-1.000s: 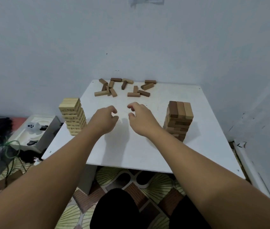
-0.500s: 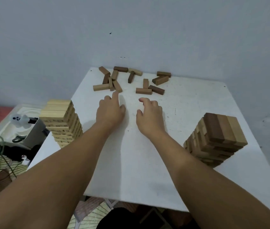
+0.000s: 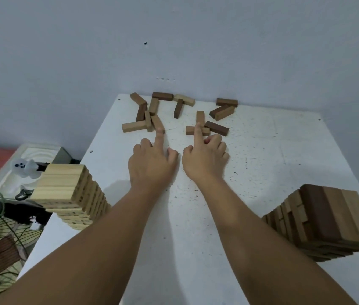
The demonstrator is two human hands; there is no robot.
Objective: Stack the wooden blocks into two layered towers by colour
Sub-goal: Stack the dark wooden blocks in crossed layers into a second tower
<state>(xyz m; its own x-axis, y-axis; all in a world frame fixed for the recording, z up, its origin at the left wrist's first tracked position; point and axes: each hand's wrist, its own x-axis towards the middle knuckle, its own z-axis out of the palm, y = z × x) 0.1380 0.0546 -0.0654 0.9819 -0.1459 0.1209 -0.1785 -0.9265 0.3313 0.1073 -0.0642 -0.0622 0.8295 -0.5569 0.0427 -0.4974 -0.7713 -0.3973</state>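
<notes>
Neither grip holds a block at this moment. Your left hand (image 3: 152,161) has its index finger extended, the tip at the near end of a tan block (image 3: 158,123), with the other fingers curled in; whether the tip touches the wood cannot be told. Your right hand (image 3: 205,159) likewise points its index finger forward over the crosswise block (image 3: 197,130), the remaining fingers curled, nothing pinched.

Location of the work: the loose blocks (image 3: 180,113) lie scattered along the far edge of the white desk (image 3: 262,155), close to the wall, directly ahead of both hands. The pale tower (image 3: 70,192) stands at the left desk edge, beside your left forearm. The brown tower (image 3: 328,219) stands at the right, beside your right forearm, well apart from the loose pile.

Governing relation: the tan block runs lengthwise away from your left fingertip, slanting slightly left, so its end faces you. The crosswise block lies broadside under your right finger, with a second block (image 3: 200,117) running away from you behind it. Each hand is nearer its own cluster.

Judgement: both towers appear well advanced; the remaining loose blocks are mostly brown shades, so expect most carries to go right. Turn the left wrist before closing on the end-on block.
</notes>
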